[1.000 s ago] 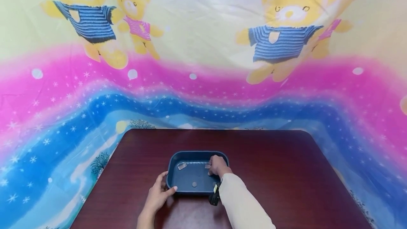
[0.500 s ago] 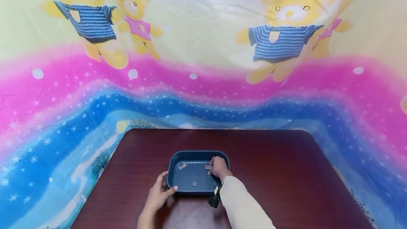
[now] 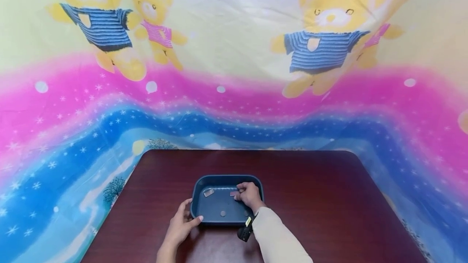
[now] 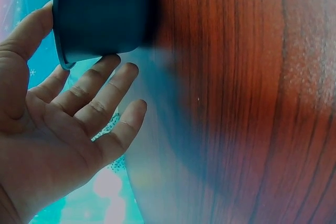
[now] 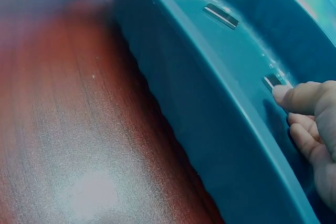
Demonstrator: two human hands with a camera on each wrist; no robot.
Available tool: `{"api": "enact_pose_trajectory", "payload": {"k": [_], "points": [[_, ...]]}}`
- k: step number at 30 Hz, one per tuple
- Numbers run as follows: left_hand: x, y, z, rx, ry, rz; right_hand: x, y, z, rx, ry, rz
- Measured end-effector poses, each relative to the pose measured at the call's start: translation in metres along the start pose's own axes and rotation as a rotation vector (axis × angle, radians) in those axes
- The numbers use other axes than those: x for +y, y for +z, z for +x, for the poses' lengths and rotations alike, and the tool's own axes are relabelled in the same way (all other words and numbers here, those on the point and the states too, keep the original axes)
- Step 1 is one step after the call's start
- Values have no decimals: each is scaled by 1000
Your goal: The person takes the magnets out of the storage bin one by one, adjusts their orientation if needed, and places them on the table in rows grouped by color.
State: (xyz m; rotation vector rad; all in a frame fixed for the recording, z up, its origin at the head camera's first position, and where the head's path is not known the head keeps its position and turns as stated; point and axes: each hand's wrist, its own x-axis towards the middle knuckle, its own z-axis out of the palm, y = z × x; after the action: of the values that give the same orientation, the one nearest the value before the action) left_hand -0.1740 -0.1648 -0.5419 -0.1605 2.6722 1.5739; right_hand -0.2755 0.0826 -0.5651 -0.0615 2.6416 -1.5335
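Observation:
A dark blue rectangular tray (image 3: 213, 203) with rounded corners and raised walls sits on the table. My left hand (image 3: 179, 225) touches its near left corner, thumb at the front rim and spread fingers along the outside. Inside the tray, my right hand (image 3: 250, 196) pinches a small flat rectangular piece (image 3: 233, 194) between thumb and fingers; part of it is hidden. In the right wrist view the thumb lies over this piece (image 5: 272, 81), close to the tray floor. A similar silvery rectangular piece (image 3: 209, 192) lies at the far left. Towards the front is a round grey disc (image 3: 223, 213).
The reddish-brown wooden table (image 3: 314, 190) extends around the tray. Behind it hangs a cloth backdrop (image 3: 234, 56) printed with bears. A black wrist camera (image 3: 244, 230) sticks out from the right wrist over the tray's near right corner.
My right hand has shifted slightly left, and the pinched piece has moved left with it. The right fingers look more extended. The left hand and tray keep their places.

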Motion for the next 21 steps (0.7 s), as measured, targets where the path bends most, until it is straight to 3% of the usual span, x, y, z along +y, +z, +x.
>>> {"api": "enact_pose_trajectory", "payload": {"k": [9,21], "points": [[-2,-2,-2,-1,10,-7,-1,9,1,-17,-2,-41],[-3,0,-2,-11,43,-16,1,17,-1,78,-81,-154]]}}
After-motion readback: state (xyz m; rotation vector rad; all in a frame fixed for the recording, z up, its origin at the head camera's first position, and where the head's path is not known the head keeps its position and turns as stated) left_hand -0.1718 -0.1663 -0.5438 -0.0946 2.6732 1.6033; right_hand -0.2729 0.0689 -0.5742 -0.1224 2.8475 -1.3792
